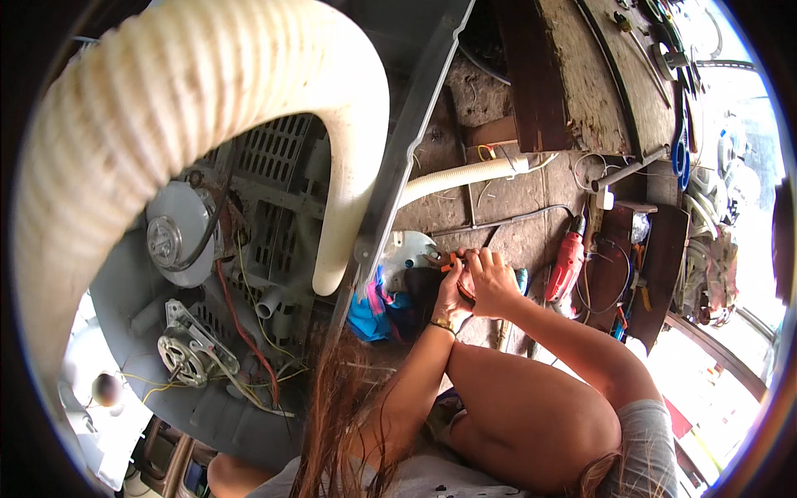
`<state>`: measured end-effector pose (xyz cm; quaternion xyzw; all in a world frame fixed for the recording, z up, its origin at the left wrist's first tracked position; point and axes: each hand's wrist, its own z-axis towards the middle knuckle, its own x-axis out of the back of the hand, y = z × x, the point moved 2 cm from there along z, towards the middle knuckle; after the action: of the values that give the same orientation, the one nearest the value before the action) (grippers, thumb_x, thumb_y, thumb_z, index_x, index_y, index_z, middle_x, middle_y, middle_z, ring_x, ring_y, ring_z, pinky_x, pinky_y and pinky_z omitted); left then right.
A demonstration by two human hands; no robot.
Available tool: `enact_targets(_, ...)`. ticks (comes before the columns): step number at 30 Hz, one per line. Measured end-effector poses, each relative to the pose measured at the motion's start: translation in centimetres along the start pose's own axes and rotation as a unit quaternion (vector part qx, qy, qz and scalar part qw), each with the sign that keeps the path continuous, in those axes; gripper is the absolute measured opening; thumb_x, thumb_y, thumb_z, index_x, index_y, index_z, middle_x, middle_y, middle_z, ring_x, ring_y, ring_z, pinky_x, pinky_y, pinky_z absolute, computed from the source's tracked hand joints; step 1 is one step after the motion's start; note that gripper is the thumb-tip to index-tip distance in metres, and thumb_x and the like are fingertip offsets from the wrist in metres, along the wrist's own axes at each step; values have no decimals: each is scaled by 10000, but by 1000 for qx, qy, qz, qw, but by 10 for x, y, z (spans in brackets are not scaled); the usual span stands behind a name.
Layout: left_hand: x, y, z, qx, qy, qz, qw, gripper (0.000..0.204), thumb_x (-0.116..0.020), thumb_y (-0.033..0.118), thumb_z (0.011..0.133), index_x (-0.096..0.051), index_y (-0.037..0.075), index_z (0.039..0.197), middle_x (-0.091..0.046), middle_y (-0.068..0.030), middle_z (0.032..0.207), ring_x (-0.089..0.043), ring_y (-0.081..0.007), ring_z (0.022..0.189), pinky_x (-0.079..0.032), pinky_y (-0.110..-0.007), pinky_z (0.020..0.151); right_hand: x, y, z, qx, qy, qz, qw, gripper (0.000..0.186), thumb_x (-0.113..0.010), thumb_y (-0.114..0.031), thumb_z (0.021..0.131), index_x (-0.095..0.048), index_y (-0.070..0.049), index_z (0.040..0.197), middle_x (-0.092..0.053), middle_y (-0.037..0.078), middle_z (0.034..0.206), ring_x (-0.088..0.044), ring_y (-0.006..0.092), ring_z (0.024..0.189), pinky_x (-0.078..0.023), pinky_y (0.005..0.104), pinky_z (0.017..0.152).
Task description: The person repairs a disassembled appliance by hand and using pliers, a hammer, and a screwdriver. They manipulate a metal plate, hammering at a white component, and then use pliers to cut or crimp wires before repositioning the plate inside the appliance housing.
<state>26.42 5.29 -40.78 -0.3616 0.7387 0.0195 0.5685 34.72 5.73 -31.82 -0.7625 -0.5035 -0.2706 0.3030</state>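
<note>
My left hand [451, 302] and my right hand [491, 280] meet in front of my raised knee. Both are closed around a small dark object [466, 286] with a reddish edge, mostly hidden by my fingers. A bit of orange shows at the left fingertips; its kind I cannot make out. Just left of the hands lie a round grey metal plate [407, 251] and a bunched blue and pink cloth [374, 315]. Nearby on the left, a tipped grey washing machine [274, 207] shows its inside, with a pulley wheel [166, 241], a motor [184, 355] and loose wires.
A thick white corrugated hose [207, 75] arches over the machine. On the floor to the right lie a red power drill [566, 267] and a wooden tray [660, 266] of tools. A wooden bench [610, 83] with blue-handled scissors [681, 158] stands at the far right.
</note>
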Motion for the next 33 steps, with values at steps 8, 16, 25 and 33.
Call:
enact_targets(8,5,7,-4,42,110,15,993,139,-528,219,958,-581,202,1085,-596,7,1149,-538,-184,1125,-413,-377,980,11,-4,3,-25,-66,36,997,960,-832,-279,514,-342,51,1271,-432,225,1135,-498,383,1020,-493,467,806)
enact_targets(16,-25,12,-8,112,290,182,933,180,-515,321,966,-575,163,1029,-599,19,938,-586,-139,799,-499,-308,671,13,-3,0,-43,-118,84,989,1006,-835,-255,501,-299,44,1298,-400,229,1159,-516,416,1018,-486,492,820)
enact_targets(25,-11,16,-7,142,324,184,917,166,-533,245,947,-537,162,803,-431,61,574,-356,-36,456,-309,-173,428,15,2,5,-17,-142,95,985,1059,-836,-275,475,-271,23,1320,-416,223,1175,-527,401,1032,-495,458,834)
enact_targets(33,-43,14,-3,135,391,233,880,219,-547,254,951,-485,177,755,-385,82,594,-328,-35,474,-272,-191,433,8,10,7,-17,-177,124,976,1116,-888,-397,424,-315,17,1288,-471,210,1139,-533,347,1072,-482,406,885)
